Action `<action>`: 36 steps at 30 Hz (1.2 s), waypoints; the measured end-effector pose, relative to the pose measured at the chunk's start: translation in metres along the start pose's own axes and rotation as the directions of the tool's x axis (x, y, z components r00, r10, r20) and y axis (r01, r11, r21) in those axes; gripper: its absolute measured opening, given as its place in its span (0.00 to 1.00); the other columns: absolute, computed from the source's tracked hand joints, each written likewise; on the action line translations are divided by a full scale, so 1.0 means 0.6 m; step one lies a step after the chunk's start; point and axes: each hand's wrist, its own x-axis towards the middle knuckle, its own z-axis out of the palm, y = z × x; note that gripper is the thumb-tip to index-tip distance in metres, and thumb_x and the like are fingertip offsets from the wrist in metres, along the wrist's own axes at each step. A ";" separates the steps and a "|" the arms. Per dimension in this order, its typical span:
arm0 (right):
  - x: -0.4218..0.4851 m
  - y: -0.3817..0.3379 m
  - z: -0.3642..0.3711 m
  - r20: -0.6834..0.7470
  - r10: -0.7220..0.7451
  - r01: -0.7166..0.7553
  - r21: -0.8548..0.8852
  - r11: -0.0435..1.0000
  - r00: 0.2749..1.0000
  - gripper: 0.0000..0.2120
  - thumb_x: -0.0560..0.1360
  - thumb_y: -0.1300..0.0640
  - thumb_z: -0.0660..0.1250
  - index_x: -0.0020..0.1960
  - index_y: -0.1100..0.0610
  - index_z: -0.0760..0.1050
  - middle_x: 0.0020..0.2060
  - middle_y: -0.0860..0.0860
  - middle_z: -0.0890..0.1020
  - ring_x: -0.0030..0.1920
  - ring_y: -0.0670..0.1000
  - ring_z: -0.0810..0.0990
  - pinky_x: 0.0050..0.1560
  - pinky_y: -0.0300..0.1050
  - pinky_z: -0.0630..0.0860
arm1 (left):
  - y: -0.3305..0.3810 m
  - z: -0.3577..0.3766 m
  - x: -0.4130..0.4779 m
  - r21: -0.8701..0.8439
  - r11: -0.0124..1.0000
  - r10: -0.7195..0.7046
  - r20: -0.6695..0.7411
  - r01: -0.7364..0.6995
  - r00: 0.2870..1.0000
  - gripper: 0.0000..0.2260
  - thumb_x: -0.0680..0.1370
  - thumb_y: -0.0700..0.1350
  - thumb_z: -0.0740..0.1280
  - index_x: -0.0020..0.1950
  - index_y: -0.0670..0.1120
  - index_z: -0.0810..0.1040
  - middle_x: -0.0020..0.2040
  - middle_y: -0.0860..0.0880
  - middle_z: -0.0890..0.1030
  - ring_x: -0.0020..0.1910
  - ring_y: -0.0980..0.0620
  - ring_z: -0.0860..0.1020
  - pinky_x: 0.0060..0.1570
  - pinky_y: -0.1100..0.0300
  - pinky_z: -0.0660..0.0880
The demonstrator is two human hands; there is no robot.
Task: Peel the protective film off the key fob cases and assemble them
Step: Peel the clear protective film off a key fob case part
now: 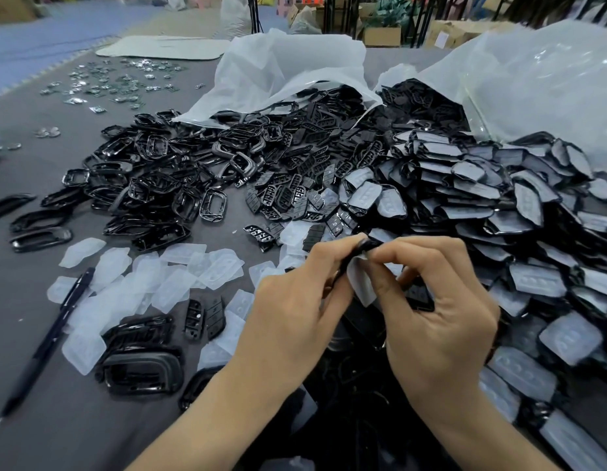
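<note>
Both hands meet low in the middle of the view, forearms coming in from 6 o'clock. The left hand (295,300) pinches a black key fob case (365,247) by its edge between thumb and fingertips, knuckles up. The right hand (441,321) has its fingers curled, and thumb and forefinger nip the top of a whitish film (361,283) that hangs down between the two hands, just under the case. A second black piece (419,295) shows beneath the right hand's curled fingers; whether it is gripped cannot be told.

The grey table (57,419) lies bare from 7 to 8 o'clock of the hands. Its far edge runs along the blue floor at 11 o'clock. From 12 to 4 o'clock, heaps press close to the hands.

One pen (47,338) lies slanted at 9 o'clock. Three black frames (40,237) sit apart at the table's left side. Two plastic bags (288,73) spill parts at 12 and 1 o'clock. The frame heap (149,185) at 10 o'clock, the button-plate heap (295,175) at 12 and the film-covered cases (499,205) at 2 are too many to count. So are the peeled films (152,273) at 9 o'clock.
</note>
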 end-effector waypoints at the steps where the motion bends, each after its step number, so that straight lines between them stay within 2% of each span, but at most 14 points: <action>1: 0.000 0.000 -0.001 0.016 0.021 -0.022 0.012 1.000 1.000 0.05 0.75 0.58 0.70 0.44 0.60 0.80 0.44 0.42 0.77 0.41 0.49 0.76 0.44 0.36 0.72 | -0.001 -0.001 0.000 0.017 1.000 0.006 0.005 -0.006 1.000 0.14 0.76 0.46 0.63 0.62 0.53 0.70 0.55 0.57 0.77 0.41 0.60 0.80 0.36 0.65 0.73; 4: 0.001 0.000 -0.004 0.063 0.094 -0.097 0.041 0.994 0.994 0.02 0.74 0.59 0.71 0.45 0.54 0.78 0.42 0.44 0.78 0.40 0.49 0.76 0.40 0.35 0.72 | -0.003 -0.002 0.002 0.060 0.998 0.031 0.011 -0.032 0.999 0.14 0.76 0.45 0.64 0.61 0.52 0.71 0.41 0.55 0.84 0.41 0.59 0.80 0.34 0.61 0.72; 6: 0.006 -0.001 -0.006 0.093 0.179 -0.187 0.084 0.979 0.979 0.07 0.73 0.58 0.71 0.44 0.49 0.74 0.40 0.44 0.78 0.39 0.48 0.76 0.38 0.37 0.72 | -0.004 -0.004 0.004 0.049 0.998 0.028 0.017 -0.028 0.999 0.13 0.76 0.46 0.64 0.61 0.52 0.71 0.42 0.55 0.83 0.41 0.59 0.80 0.34 0.61 0.73; 9: 0.019 0.002 -0.013 0.166 0.297 -0.320 0.135 0.938 0.940 0.13 0.70 0.55 0.73 0.47 0.45 0.71 0.43 0.42 0.77 0.43 0.48 0.76 0.39 0.36 0.73 | -0.008 -0.009 0.006 0.009 1.000 0.006 0.088 -0.006 0.996 0.12 0.77 0.48 0.63 0.60 0.55 0.70 0.51 0.56 0.78 0.39 0.60 0.80 0.34 0.57 0.75; 12: 0.036 0.010 -0.022 0.347 0.362 -0.439 0.174 0.881 0.865 0.14 0.69 0.61 0.74 0.47 0.45 0.75 0.42 0.43 0.80 0.44 0.45 0.79 0.42 0.33 0.74 | -0.012 -0.014 0.007 -0.050 0.997 -0.041 0.194 0.052 0.980 0.11 0.77 0.49 0.62 0.59 0.57 0.70 0.43 0.53 0.82 0.39 0.55 0.82 0.36 0.53 0.79; 14: 0.045 0.015 -0.028 0.459 0.390 -0.520 0.199 0.831 0.798 0.14 0.70 0.66 0.74 0.45 0.48 0.78 0.39 0.44 0.82 0.39 0.41 0.80 0.40 0.31 0.74 | -0.013 -0.013 0.008 -0.097 0.989 -0.081 0.243 0.108 0.967 0.11 0.77 0.48 0.64 0.58 0.58 0.71 0.42 0.53 0.83 0.37 0.55 0.82 0.38 0.57 0.78; 16: 0.051 0.019 -0.033 0.519 0.406 -0.562 0.184 0.806 0.752 0.11 0.69 0.67 0.73 0.42 0.50 0.81 0.37 0.47 0.83 0.36 0.41 0.79 0.38 0.31 0.75 | -0.012 -0.011 0.007 -0.210 0.961 -0.124 0.266 0.183 0.956 0.11 0.77 0.42 0.67 0.56 0.56 0.75 0.43 0.58 0.83 0.32 0.62 0.79 0.34 0.70 0.75; 18: 0.054 0.022 -0.037 0.550 0.439 -0.618 0.189 0.763 0.711 0.09 0.69 0.66 0.73 0.42 0.52 0.82 0.37 0.52 0.84 0.37 0.44 0.80 0.40 0.34 0.76 | -0.006 -0.010 0.007 -0.378 0.876 -0.182 0.314 0.298 0.932 0.11 0.77 0.37 0.68 0.56 0.51 0.78 0.39 0.60 0.83 0.30 0.63 0.78 0.31 0.75 0.72; 19: 0.055 0.025 -0.039 0.558 0.460 -0.648 0.196 0.736 0.690 0.10 0.70 0.66 0.73 0.43 0.51 0.82 0.38 0.54 0.83 0.38 0.47 0.80 0.41 0.37 0.77 | -0.003 -0.009 0.008 -0.458 0.811 -0.211 0.351 0.364 0.912 0.11 0.78 0.36 0.67 0.57 0.48 0.78 0.39 0.58 0.83 0.31 0.61 0.79 0.31 0.72 0.74; 21: 0.054 0.029 -0.041 0.563 0.497 -0.699 0.217 0.681 0.660 0.12 0.70 0.67 0.71 0.42 0.49 0.82 0.37 0.55 0.83 0.38 0.50 0.80 0.43 0.42 0.77 | 0.004 -0.008 0.009 -0.577 0.657 -0.271 0.420 0.486 0.866 0.10 0.78 0.39 0.64 0.57 0.48 0.78 0.39 0.50 0.84 0.32 0.55 0.81 0.32 0.65 0.78; 25: 0.052 0.030 -0.039 0.570 0.538 -0.754 0.247 0.609 0.621 0.13 0.70 0.68 0.70 0.40 0.49 0.82 0.33 0.49 0.81 0.36 0.46 0.79 0.39 0.37 0.77 | 0.008 -0.013 0.015 -0.666 0.442 -0.350 0.488 0.601 0.799 0.12 0.79 0.49 0.60 0.54 0.46 0.80 0.35 0.47 0.82 0.29 0.51 0.79 0.30 0.61 0.78; 28: 0.050 0.027 -0.037 0.574 0.544 -0.764 0.254 0.593 0.612 0.13 0.70 0.68 0.70 0.40 0.49 0.82 0.33 0.48 0.81 0.36 0.47 0.79 0.40 0.37 0.77 | 0.009 -0.014 0.017 -0.632 0.475 -0.385 0.476 0.612 0.791 0.14 0.75 0.50 0.60 0.52 0.47 0.81 0.32 0.47 0.81 0.27 0.52 0.79 0.28 0.62 0.77; 31: 0.049 0.025 -0.036 0.588 0.533 -0.766 0.264 0.586 0.609 0.13 0.71 0.67 0.70 0.41 0.49 0.83 0.35 0.50 0.82 0.38 0.49 0.80 0.45 0.42 0.78 | 0.005 -0.012 0.015 -0.597 0.527 -0.394 0.459 0.605 0.796 0.08 0.78 0.43 0.62 0.50 0.50 0.81 0.30 0.50 0.82 0.26 0.53 0.79 0.27 0.62 0.78; 36: 0.050 0.026 -0.038 0.605 0.544 -0.799 0.297 0.524 0.581 0.08 0.67 0.63 0.71 0.41 0.51 0.83 0.35 0.50 0.82 0.40 0.50 0.80 0.50 0.49 0.76 | 0.001 -0.014 0.015 -0.565 0.594 -0.365 0.445 0.572 0.818 0.09 0.79 0.38 0.62 0.52 0.49 0.80 0.26 0.56 0.79 0.26 0.56 0.79 0.31 0.56 0.80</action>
